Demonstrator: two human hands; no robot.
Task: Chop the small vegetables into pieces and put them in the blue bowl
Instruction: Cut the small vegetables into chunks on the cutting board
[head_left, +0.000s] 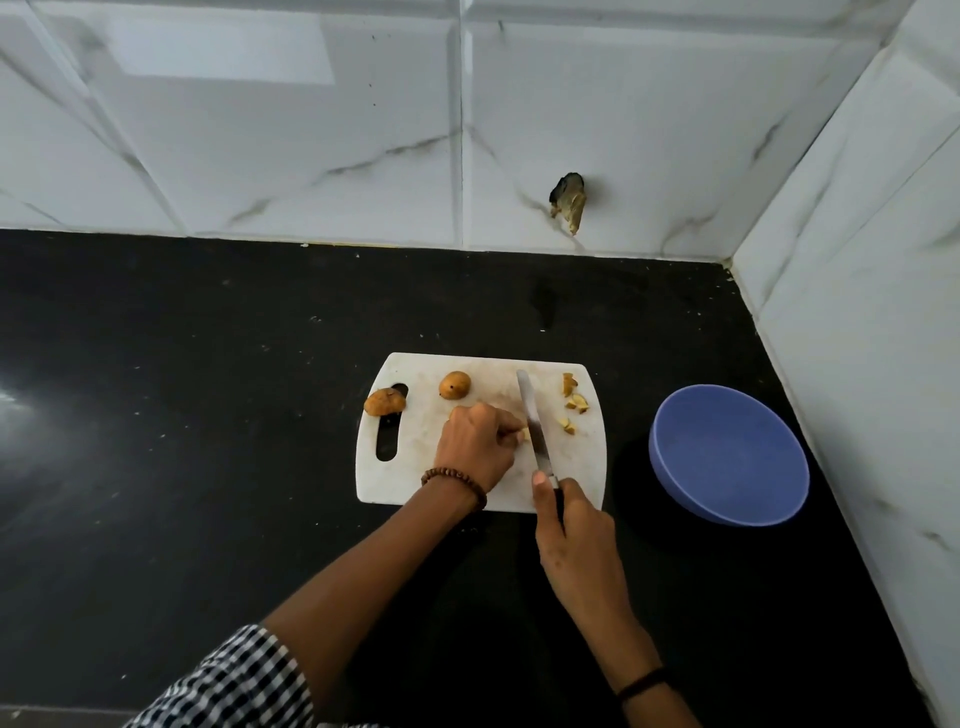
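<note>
So this is mid-chop. The left hand (480, 444) is curled over, pinching a vegetable piece (524, 434) on the cutting board (405, 483). The right hand (574, 540) is wrapped round the knife (532, 421), blade down right beside those fingers. How much is left under the knuckles, I can't really tell. Brown-skinned whole vegetables (455, 385) wait at the board's far left, and pale chopped bits (574, 402) lie by its right edge. The blue bowl (727, 457) sits empty on the bench (208, 415), near the board's right side. Next up, I'd say: finish slicing with fingertips tucked.

Blue bowl (727, 457), black counter (208, 415)
</note>
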